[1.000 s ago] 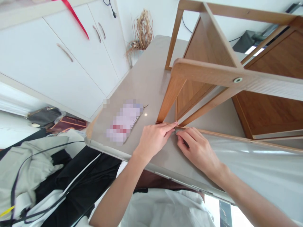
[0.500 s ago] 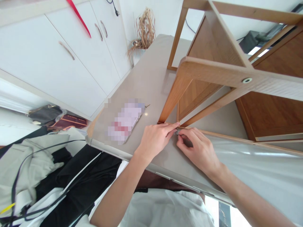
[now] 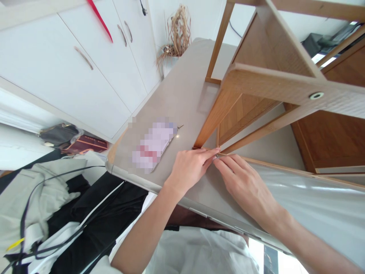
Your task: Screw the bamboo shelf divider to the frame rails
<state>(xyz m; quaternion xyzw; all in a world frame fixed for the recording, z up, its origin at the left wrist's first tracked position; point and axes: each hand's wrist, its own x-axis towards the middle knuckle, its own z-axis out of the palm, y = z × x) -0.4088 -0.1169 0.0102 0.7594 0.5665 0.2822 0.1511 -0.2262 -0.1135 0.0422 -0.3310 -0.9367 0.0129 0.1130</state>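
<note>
A brown wooden rack (image 3: 273, 76) with slatted legs and panels stands on the grey-covered table (image 3: 182, 102). My left hand (image 3: 189, 165) is closed at the foot of its near leg, with fingertips pressed on the bottom rail beside the joint. Close against those fingertips, my right hand (image 3: 242, 179) pinches a small metal piece (image 3: 217, 155) at the rail's outer side. Fingers cover most of that piece, so its exact kind cannot be made out.
Left of my hands lies a blurred-out flat packet (image 3: 155, 144), with a small screw-like piece (image 3: 180, 126) at its far end. White cabinets (image 3: 85, 95) stand to the left. Dried plant stalks (image 3: 179, 34) rise behind the table. Clothes (image 3: 42, 194) and cables lie below at left.
My right hand has turned and its fingers have closed in nearer my left fingertips, covering more of the metal piece. My left hand stays on the rail. The whole view has shifted slightly.
</note>
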